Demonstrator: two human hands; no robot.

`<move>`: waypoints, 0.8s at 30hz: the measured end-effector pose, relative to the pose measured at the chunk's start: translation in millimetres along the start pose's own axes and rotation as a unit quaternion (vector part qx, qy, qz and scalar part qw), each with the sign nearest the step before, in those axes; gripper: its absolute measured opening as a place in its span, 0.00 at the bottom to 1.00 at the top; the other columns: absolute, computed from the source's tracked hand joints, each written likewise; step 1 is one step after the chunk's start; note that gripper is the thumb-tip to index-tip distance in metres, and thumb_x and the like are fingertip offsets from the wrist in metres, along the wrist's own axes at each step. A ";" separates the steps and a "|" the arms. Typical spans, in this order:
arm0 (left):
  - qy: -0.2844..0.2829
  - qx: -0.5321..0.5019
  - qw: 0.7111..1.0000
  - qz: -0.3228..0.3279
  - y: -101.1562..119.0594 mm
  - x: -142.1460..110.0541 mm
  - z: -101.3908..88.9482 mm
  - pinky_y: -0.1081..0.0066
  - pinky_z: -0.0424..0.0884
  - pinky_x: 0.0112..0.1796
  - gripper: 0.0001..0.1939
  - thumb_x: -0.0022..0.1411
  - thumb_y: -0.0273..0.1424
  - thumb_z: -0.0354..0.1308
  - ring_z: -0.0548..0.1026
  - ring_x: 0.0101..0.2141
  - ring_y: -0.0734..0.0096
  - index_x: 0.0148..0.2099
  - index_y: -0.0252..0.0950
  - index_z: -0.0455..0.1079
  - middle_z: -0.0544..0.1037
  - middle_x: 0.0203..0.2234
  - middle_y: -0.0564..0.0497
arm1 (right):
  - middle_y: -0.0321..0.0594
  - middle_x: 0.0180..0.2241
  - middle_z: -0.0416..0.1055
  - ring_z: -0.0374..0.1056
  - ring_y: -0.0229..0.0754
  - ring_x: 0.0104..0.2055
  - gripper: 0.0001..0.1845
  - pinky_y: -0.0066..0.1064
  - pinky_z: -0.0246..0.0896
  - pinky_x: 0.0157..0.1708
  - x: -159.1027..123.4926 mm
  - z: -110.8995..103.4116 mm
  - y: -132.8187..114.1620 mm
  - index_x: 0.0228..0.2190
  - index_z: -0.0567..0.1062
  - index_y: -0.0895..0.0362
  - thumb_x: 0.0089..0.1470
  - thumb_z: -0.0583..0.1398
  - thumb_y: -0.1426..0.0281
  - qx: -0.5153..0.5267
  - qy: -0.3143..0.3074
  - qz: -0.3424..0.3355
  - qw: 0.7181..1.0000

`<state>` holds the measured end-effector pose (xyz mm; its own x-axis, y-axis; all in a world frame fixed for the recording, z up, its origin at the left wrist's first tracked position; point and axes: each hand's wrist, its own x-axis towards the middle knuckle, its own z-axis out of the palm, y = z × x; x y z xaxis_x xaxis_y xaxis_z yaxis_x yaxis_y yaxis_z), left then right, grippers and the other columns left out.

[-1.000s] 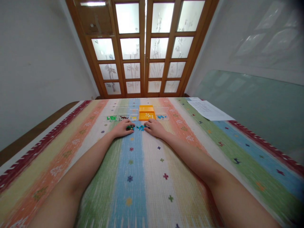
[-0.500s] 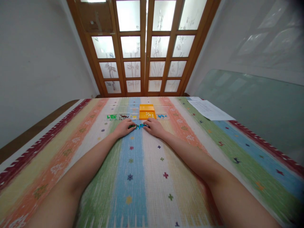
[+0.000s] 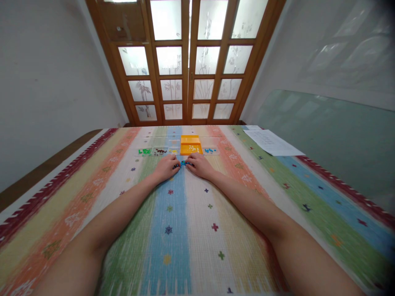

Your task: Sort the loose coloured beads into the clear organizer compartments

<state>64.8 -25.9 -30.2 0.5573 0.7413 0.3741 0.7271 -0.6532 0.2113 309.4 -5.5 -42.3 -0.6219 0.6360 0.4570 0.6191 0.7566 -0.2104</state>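
Observation:
My left hand and my right hand rest close together at the table's far middle. Between them is a small strip of blue and dark pieces, low over the cloth. Left fingers close around one end of it, while the right fingers pinch the other end. Fingers cover much of the strip, and its pieces are too small to name. Just beyond my hands stands an open orange box with small white pieces in it.
Clear trays beside the orange box hold green pieces, dark brown pieces, yellow pieces and blue pieces. A striped tablecloth covers the table. Printed paper lies at the back right.
My left hand has moved right, closer to my right hand, and less of the strip shows between them. My right hand has hardly moved.

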 end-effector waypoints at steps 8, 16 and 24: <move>-0.004 -0.064 0.998 -0.002 -4.9 -1.3 1.8 0.59 0.70 0.48 0.06 0.66 0.32 0.60 0.74 0.44 0.59 0.40 0.40 0.80 0.76 0.39 0.47 | 0.46 0.45 0.74 0.67 0.48 0.49 0.11 0.40 0.59 0.51 -0.3 -0.6 -0.5 0.45 0.82 0.53 0.68 0.60 0.65 0.004 -0.001 -0.006 1.000; 0.004 -0.099 0.995 -0.016 -11.5 -1.0 2.3 0.60 0.70 0.49 0.07 0.67 0.35 0.61 0.74 0.43 0.60 0.40 0.40 0.80 0.77 0.37 0.48 | 0.45 0.44 0.75 0.67 0.48 0.49 0.11 0.40 0.60 0.52 -0.5 -4.7 -5.9 0.44 0.82 0.52 0.68 0.59 0.68 0.030 -0.014 -0.045 0.998; 0.052 -0.033 0.996 -0.061 -26.6 -3.2 2.7 0.58 0.70 0.49 0.09 0.69 0.34 0.59 0.73 0.43 0.58 0.41 0.41 0.80 0.78 0.37 0.47 | 0.45 0.51 0.74 0.66 0.50 0.54 0.14 0.44 0.59 0.58 -0.5 -8.0 -21.6 0.51 0.81 0.48 0.66 0.61 0.67 0.030 -0.050 -0.103 0.993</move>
<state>44.8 -10.5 -39.4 0.4199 0.7977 0.4329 0.7570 -0.5709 0.3179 300.2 -23.3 -31.1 -0.7791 0.4764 0.4076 0.4463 0.8780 -0.1732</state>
